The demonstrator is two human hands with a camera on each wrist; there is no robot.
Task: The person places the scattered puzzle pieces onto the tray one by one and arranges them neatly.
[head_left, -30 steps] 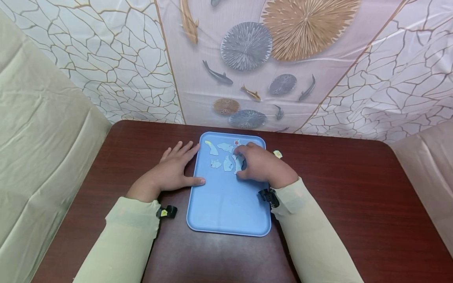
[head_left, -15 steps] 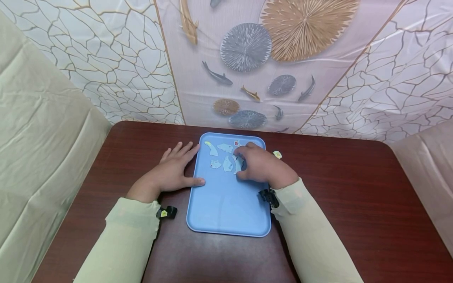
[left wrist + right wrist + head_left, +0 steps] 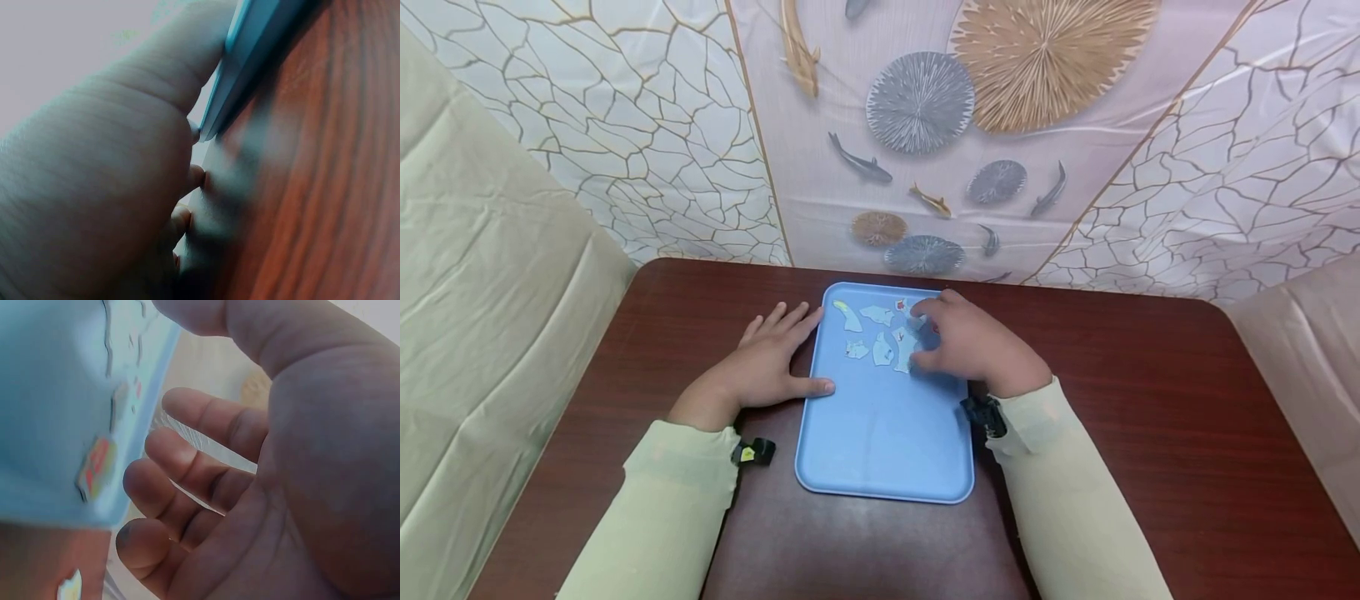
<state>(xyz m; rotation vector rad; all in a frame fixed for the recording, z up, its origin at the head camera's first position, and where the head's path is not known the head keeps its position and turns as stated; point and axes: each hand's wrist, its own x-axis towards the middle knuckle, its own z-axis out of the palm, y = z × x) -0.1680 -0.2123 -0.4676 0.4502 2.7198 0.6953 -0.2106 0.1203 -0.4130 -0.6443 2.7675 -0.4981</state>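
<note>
The blue tray (image 3: 880,433) lies on the table, with several flat, irregular light-blue pieces, like puzzle pieces, on its far half. My left hand (image 3: 760,358) rests at its left side, thumb over the rim and fingers spread on the table. Over the right part hovers my right hand (image 3: 973,346), thumb and fingers apart and loosely curved, gripping nothing. The nearest is a light-blue piece (image 3: 904,348) beside its thumb. In the right wrist view a red-and-yellow piece (image 3: 99,465) lies on the tray near the fingertips; in the head view the hand largely covers it.
Among the other pieces are a yellow-tipped one (image 3: 848,317) and a small one with a red mark (image 3: 901,305). Another piece (image 3: 70,589) lies on the brown table (image 3: 1150,433) off the tray. A patterned cloth (image 3: 925,183) hangs behind.
My right hand has drawn back to the right and slightly away from me, uncovering the light-blue piece by its thumb. It now hides the piece on the table. My left hand stays put.
</note>
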